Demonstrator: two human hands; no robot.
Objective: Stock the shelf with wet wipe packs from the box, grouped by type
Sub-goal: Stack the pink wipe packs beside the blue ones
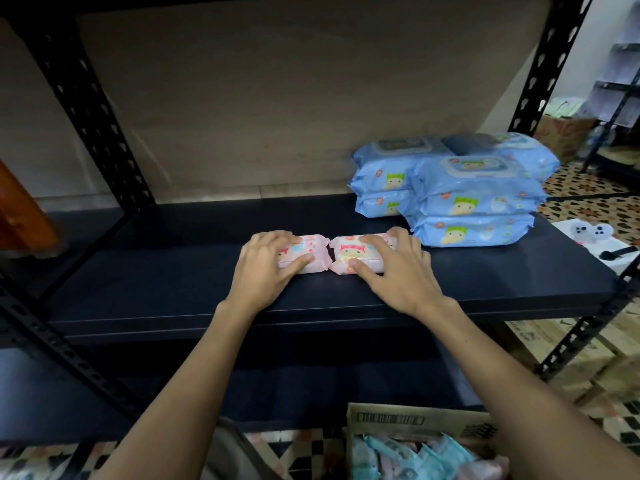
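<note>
Two small pink wet wipe packs lie end to end on the dark shelf [173,258]. My left hand [268,263] grips the left pink pack [313,254], fingers over its far edge and thumb on its near side. My right hand [398,268] grips the right pink pack [343,258] the same way. To the right, several large blue wet wipe packs [471,199] stand stacked in two piles. The cardboard box [391,419] sits on the floor at the bottom right, with more blue and pink packs inside.
Black perforated uprights [90,109] frame the shelf at both sides. A lower shelf board [104,393] runs beneath. A white sheet with small objects [595,237] lies on the patterned floor to the right. Another rack and a carton [568,133] stand at the far right.
</note>
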